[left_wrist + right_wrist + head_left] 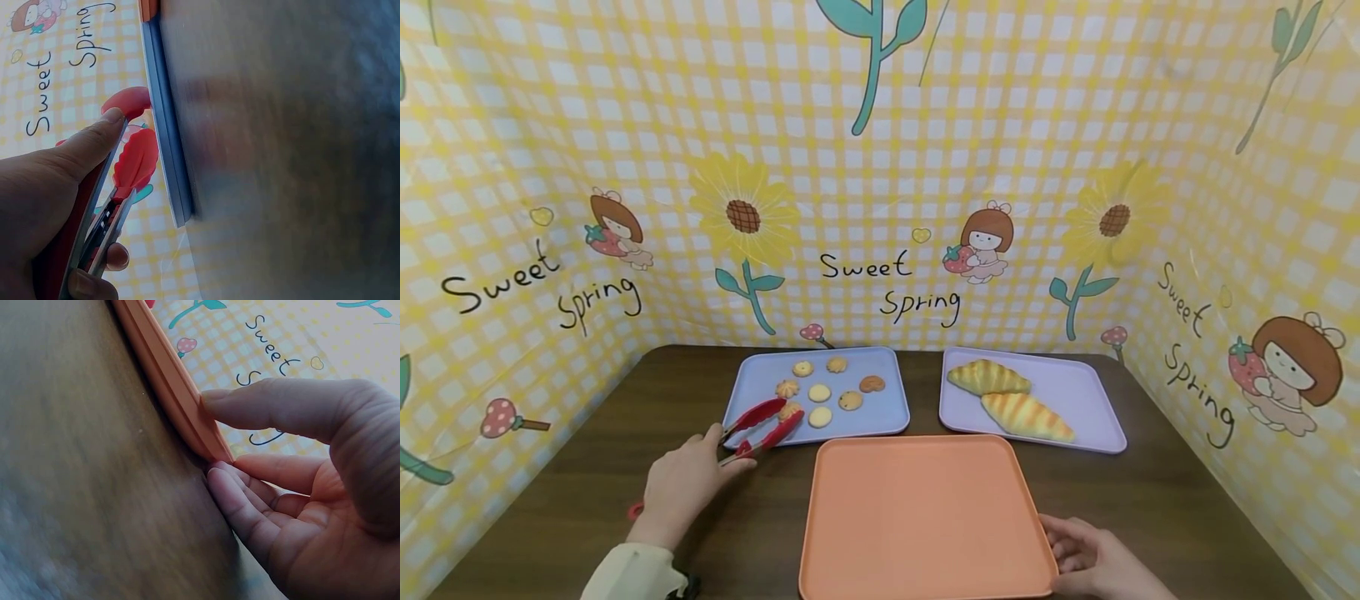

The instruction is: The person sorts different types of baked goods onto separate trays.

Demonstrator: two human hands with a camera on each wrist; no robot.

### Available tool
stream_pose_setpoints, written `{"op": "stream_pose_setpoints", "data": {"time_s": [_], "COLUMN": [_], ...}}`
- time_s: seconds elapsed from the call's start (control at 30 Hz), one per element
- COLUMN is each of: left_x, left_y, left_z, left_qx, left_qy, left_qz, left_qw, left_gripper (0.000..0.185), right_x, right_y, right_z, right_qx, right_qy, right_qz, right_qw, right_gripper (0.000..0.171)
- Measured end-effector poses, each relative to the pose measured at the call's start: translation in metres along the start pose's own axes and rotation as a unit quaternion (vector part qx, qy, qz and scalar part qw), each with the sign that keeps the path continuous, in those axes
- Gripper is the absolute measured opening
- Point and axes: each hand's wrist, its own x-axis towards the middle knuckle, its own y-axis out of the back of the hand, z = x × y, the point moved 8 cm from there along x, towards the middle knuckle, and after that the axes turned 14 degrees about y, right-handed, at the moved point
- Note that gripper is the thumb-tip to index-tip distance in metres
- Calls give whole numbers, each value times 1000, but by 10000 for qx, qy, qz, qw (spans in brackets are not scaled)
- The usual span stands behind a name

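Note:
My left hand (726, 450) grips red tongs (763, 425) at the table's front left. Their slightly parted tips reach over the front left corner of a blue tray (880, 412), beside one of several small cookies (820, 392). In the left wrist view the tongs (134, 159) hover by the blue tray's edge (165, 125) with nothing between the tips. My right hand (1063, 546) pinches the near right corner of an empty orange tray (917, 517). The thumb lies on the rim (181, 394) and the fingers (244, 500) curl under the corner.
A purple tray (1075, 383) at the back right holds two croissants (988, 377) (1026, 417). All three trays lie on a dark wooden table (550, 475). Yellow checked sheets printed "Sweet Spring" wall in the left, back and right.

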Motion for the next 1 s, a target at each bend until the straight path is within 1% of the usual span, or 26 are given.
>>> {"op": "stream_pose_setpoints", "data": {"time_s": [0.13, 0.37, 0.6, 0.7, 0.87, 1.0], "left_x": [1, 2, 3, 1, -3, -6], "left_y": [-2, -4, -4, -3, 3, 5], "left_z": [-1, -2, -4, -4, -4, -4], "left_qx": [54, 74, 63, -22, -197, -221], "left_qy": [68, 115, 241, 325, 455, 573], "left_qz": [-92, -151, -247, -181, 140, 215], "left_qw": [9999, 9998, 9994, 9993, 9987, 9979], "left_gripper": [80, 84, 88, 88, 89, 91], "right_x": [0, 0, 0, 0, 0, 0], "right_y": [0, 1, 0, 0, 1, 1], "right_z": [1, 1, 0, 1, 2, 2], "right_qx": [-74, -125, -8, 32, 40, -46], "right_qy": [-34, -22, -4, -58, -123, -76], "right_qz": [21, 13, -23, -21, 1, 14], "right_qw": [10000, 9999, 10000, 10000, 9999, 10000], "right_gripper": [72, 73, 72, 72, 72, 73]}}
